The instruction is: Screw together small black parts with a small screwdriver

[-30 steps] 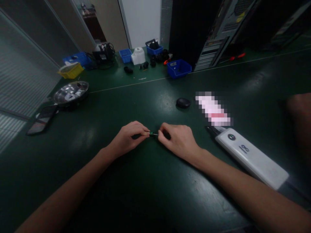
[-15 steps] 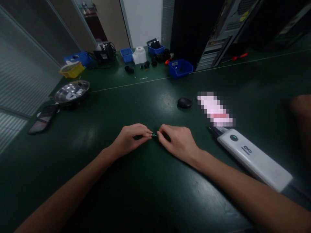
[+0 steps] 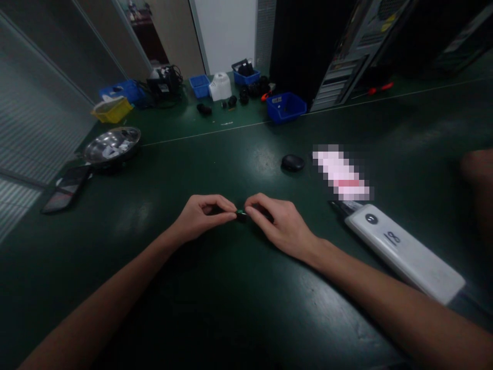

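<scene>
Over the middle of the dark green table, my left hand (image 3: 202, 216) pinches a small green piece (image 3: 240, 211), which looks like a tiny circuit board, between thumb and fingertips. My right hand (image 3: 283, 221) is closed in a pinch at the piece's right end. Whether its fingertips grip the piece itself or some thin part at its edge is too small to tell. A dark underside shows beneath the green.
A black computer mouse (image 3: 292, 163) lies beyond my right hand. To the right is a white box marked 18 (image 3: 404, 252), below a blurred-out patch. Metal bowl (image 3: 111, 146) and phone (image 3: 66, 190) lie left; a blue bin (image 3: 286, 108) stands behind. Another person's hand (image 3: 477, 167) rests far right.
My right fingertips have moved slightly left, closer to my left fingers. The thin bright bit between the hands no longer shows clearly, and more of the dark underside is visible.
</scene>
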Available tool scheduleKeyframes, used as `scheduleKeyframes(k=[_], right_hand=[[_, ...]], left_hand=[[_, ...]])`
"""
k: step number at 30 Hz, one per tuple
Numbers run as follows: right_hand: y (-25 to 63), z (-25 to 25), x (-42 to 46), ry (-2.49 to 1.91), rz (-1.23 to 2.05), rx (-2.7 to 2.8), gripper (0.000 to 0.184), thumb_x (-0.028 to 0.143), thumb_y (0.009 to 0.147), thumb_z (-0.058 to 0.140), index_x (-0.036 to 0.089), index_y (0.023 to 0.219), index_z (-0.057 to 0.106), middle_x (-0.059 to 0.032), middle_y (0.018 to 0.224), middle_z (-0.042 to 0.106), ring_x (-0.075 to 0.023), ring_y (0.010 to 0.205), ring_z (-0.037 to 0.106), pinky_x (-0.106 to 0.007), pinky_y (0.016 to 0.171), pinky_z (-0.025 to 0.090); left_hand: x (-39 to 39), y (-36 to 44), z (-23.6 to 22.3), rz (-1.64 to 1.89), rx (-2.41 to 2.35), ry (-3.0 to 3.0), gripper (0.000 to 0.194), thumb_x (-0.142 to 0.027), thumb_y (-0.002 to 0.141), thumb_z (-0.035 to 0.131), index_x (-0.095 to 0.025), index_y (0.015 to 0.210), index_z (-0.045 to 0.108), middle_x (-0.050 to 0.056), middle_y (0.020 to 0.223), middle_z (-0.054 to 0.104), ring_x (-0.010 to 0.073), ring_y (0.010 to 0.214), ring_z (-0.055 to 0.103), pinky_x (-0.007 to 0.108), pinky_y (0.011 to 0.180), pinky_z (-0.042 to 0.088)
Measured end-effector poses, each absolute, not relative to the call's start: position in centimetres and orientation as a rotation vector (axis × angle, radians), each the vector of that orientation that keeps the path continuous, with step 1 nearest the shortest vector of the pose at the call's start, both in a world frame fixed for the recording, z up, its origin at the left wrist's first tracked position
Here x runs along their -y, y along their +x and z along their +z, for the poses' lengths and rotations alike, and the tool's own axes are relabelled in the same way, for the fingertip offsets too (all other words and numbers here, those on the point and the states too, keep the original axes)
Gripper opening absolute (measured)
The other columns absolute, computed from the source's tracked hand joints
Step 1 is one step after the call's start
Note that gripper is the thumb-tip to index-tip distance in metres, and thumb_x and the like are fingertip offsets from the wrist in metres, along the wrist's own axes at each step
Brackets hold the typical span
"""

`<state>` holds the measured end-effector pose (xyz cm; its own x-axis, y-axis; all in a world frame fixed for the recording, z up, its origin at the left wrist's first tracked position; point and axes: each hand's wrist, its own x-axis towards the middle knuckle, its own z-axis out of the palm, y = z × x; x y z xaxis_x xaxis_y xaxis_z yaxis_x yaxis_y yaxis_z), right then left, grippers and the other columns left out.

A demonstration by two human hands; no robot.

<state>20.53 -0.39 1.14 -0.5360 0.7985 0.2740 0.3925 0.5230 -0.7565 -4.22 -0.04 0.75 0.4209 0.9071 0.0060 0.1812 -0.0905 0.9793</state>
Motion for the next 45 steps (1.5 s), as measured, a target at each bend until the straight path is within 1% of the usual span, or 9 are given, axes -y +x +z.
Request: scheduleKeyframes(k=[2, 4, 7, 10, 16, 30, 37, 41, 45], right_hand=[[20.51, 1.19, 0.37, -0.907, 0.856, 2.145, 0.022, 0.031, 0.104, 0.052, 0.021, 0.12, 0.063, -0.0014, 0.099, 0.069, -0.0129, 0.083, 0.064, -0.026, 0.076, 0.046], [20.5, 1.14, 0.37, -0.852, 0.823, 2.167, 0.026, 0.029, 0.101, 0.056, 0.021, 0.125, 0.063, -0.0032, 0.104, 0.069, -0.0142, 0.086, 0.064, -0.027, 0.078, 0.048], [20.53, 0.99, 0.39, -0.788, 0.782, 2.195, 0.032, 0.023, 0.096, 0.059, 0.021, 0.128, 0.063, -0.0045, 0.104, 0.068, -0.0153, 0.086, 0.064, -0.029, 0.078, 0.05], [20.61, 0.8, 0.39, -0.783, 0.764, 2.182, 0.034, 0.02, 0.096, 0.057, 0.021, 0.129, 0.064, -0.0051, 0.105, 0.066, -0.0151, 0.085, 0.063, -0.029, 0.076, 0.051], [20.53, 0.44, 0.34, -0.774, 0.774, 2.155, 0.033, 0.021, 0.1, 0.053, 0.022, 0.13, 0.065, -0.0071, 0.106, 0.065, -0.017, 0.089, 0.064, -0.032, 0.079, 0.054], [20.17, 0.44, 0.97, -0.76, 0.741, 2.107, 0.033, 0.021, 0.102, 0.051, 0.02, 0.133, 0.063, -0.0078, 0.109, 0.064, -0.0163, 0.09, 0.064, -0.031, 0.078, 0.055], [20.31, 0.92, 0.92, -0.824, 0.719, 2.237, 0.024, 0.022, 0.102, 0.049, 0.017, 0.12, 0.064, -0.0076, 0.103, 0.064, -0.0174, 0.087, 0.063, -0.032, 0.077, 0.053], [20.31, 1.07, 0.97, -0.846, 0.735, 2.238, 0.024, 0.023, 0.102, 0.048, 0.018, 0.12, 0.062, -0.0078, 0.105, 0.064, -0.0175, 0.088, 0.062, -0.031, 0.077, 0.052], [20.27, 1.13, 1.03, -0.852, 0.751, 2.216, 0.022, 0.024, 0.102, 0.048, 0.019, 0.119, 0.061, -0.0067, 0.102, 0.065, -0.0169, 0.085, 0.062, -0.03, 0.074, 0.05]], left_hand=[[-0.01, -4.23, 0.74, 0.818, -0.995, 1.479, 0.016, -0.023, 0.081, 0.081, -0.016, 0.095, 0.076, 0.007, 0.102, 0.074, 0.0161, 0.094, 0.071, 0.027, 0.087, 0.058], [-0.08, -4.18, 0.7, 0.811, -0.979, 1.401, 0.018, -0.023, 0.081, 0.082, -0.014, 0.094, 0.074, 0.007, 0.1, 0.073, 0.0141, 0.086, 0.07, 0.025, 0.079, 0.058], [-0.17, -4.05, 0.58, 0.811, -0.967, 1.331, 0.019, -0.023, 0.082, 0.081, -0.014, 0.096, 0.072, 0.005, 0.097, 0.071, 0.0113, 0.078, 0.069, 0.022, 0.072, 0.058], [-0.19, -3.88, 0.49, 0.835, -0.97, 1.316, 0.02, -0.023, 0.083, 0.08, -0.014, 0.098, 0.071, 0.005, 0.097, 0.071, 0.0112, 0.078, 0.069, 0.022, 0.073, 0.058], [-0.15, -3.68, 0.74, 0.827, -0.979, 1.33, 0.023, -0.025, 0.083, 0.079, -0.012, 0.099, 0.069, 0.007, 0.095, 0.072, 0.014, 0.08, 0.071, 0.026, 0.076, 0.06], [0.1, -3.81, 0.57, 0.887, -1.008, 1.291, 0.023, -0.023, 0.085, 0.078, -0.013, 0.104, 0.071, 0.007, 0.099, 0.075, 0.0146, 0.085, 0.074, 0.026, 0.082, 0.061], [0.37, -3.61, 0.45, 0.871, -1.015, 1.42, 0.022, -0.022, 0.082, 0.08, -0.014, 0.102, 0.073, 0.008, 0.105, 0.075, 0.0174, 0.096, 0.073, 0.032, 0.092, 0.061], [0.4, -3.73, 0.43, 0.858, -1.014, 1.439, 0.023, -0.024, 0.084, 0.078, -0.014, 0.104, 0.073, 0.009, 0.104, 0.075, 0.0181, 0.093, 0.074, 0.033, 0.089, 0.063], [0.46, -3.68, 0.6, 0.833, -1.011, 1.45, 0.025, -0.025, 0.086, 0.077, -0.015, 0.109, 0.075, 0.009, 0.106, 0.076, 0.0193, 0.096, 0.074, 0.034, 0.091, 0.063]])
